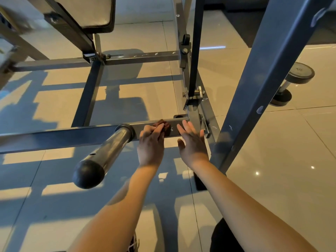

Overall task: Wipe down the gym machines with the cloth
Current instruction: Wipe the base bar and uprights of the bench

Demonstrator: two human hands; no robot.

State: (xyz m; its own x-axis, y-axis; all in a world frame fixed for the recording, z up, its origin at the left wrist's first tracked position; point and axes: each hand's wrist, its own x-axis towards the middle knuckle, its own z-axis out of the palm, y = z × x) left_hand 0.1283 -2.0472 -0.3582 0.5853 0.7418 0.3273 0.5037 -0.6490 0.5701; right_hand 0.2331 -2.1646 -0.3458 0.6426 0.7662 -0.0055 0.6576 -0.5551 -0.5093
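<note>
A glossy tiled floor (272, 160) fills the frame, crossed by sunlit patches and long shadows. Over it stands the grey steel frame of a gym machine (94, 88), its tubes scuffed with pale chips in the paint. A thick slanted post (263, 70) runs from the upper right corner down toward the centre. A horizontal bar (54, 135) crosses the middle of the frame from the left edge to a bolted joint right of centre. At the upper left, a padded seat (94, 11) hangs above the frame. A round metal peg (107, 151) with a black rubber cap sticks out from the horizontal bar toward the lower left. At the right edge, a dumbbell (294, 79) lies on the floor, well apart from the machine.

Both bare forearms reach up from the bottom edge to the bar. The left hand (151, 142) has its fingers curled over a bunched dark brown cloth (162, 123), pressing it against the bar just right of the peg. The right hand (191, 140) is just beside it, fingers straight and spread, holding nothing, its fingertips at the bar near the joint.
</note>
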